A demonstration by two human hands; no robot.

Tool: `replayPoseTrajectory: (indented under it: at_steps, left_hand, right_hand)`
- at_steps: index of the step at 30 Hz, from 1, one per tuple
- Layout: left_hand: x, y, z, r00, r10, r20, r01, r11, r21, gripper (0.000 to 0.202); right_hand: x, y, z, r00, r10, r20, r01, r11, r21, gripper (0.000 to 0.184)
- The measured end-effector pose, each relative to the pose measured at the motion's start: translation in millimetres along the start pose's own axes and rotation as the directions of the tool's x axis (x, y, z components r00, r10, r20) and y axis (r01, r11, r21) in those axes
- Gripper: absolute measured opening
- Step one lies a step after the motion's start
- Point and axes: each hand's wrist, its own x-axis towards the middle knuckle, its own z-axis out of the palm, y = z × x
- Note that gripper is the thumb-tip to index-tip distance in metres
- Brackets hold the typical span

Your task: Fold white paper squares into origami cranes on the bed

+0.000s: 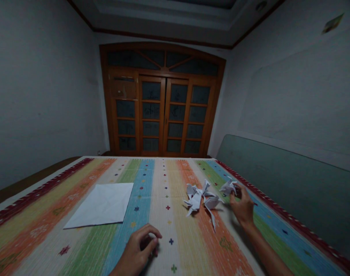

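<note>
My right hand reaches out to the right and pinches a white folded paper crane at its fingertips, just above the striped cloth. Left of it lie several more white paper cranes in a cluster. My left hand rests near the front edge on the blue stripe, its fingers curled loosely with nothing visible in them. A flat white sheet of paper lies to the left, beyond my left hand.
A colourful striped cloth covers the wide surface. A dark green padded panel runs along the right wall. A wooden door with glass panes stands at the far end of the dim room.
</note>
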Motion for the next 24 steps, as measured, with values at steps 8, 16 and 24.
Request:
replayPoseTrajectory:
  at_steps: [8,16,24]
  left_hand:
    - [-1.4,-1.8,-0.8,1.000,0.010,0.005,-0.010,1.000,-0.015,0.032]
    - [0.0,-8.7,-1.8,0.999,0.042,0.014,-0.042,0.999,-0.011,0.033]
    - [-1.7,-2.1,-1.3,1.000,0.020,0.016,-0.019,1.000,-0.010,0.030]
  right_hand:
    - [-13.9,6.1,15.2,0.983,0.024,0.183,-0.030,0.999,0.032,0.037]
    - [-24.1,2.1,21.7,0.948,0.056,0.312,-0.085,0.993,0.080,0.036]
    - [-25.2,1.6,21.2,0.939,0.029,0.343,-0.056,0.996,0.068,0.038]
